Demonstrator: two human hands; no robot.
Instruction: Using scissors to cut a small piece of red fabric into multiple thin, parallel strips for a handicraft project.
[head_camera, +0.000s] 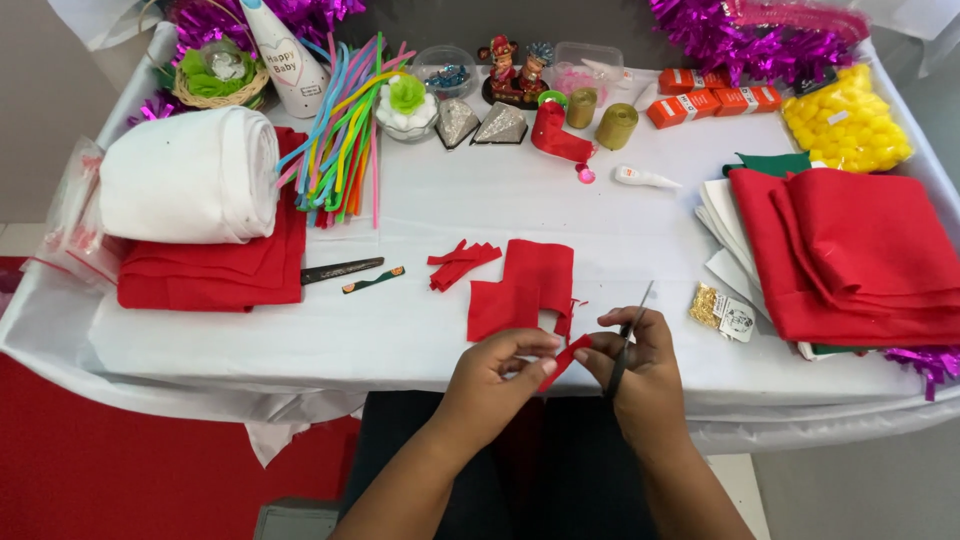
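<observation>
Scissors (628, 335), gripped in the right hand (640, 375), angle up just right of the small red felt scrap (566, 357), whose long axis slants down-left into the pinching left hand (497, 372).

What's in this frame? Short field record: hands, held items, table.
left hand: pinches small red felt scrap
right hand: holds scissors, blades at the scrap
in front of hands: cut red felt pieces
table left: white fabric roll on folded red felt
table right: red fabric stack
surface: white-covered table
</observation>
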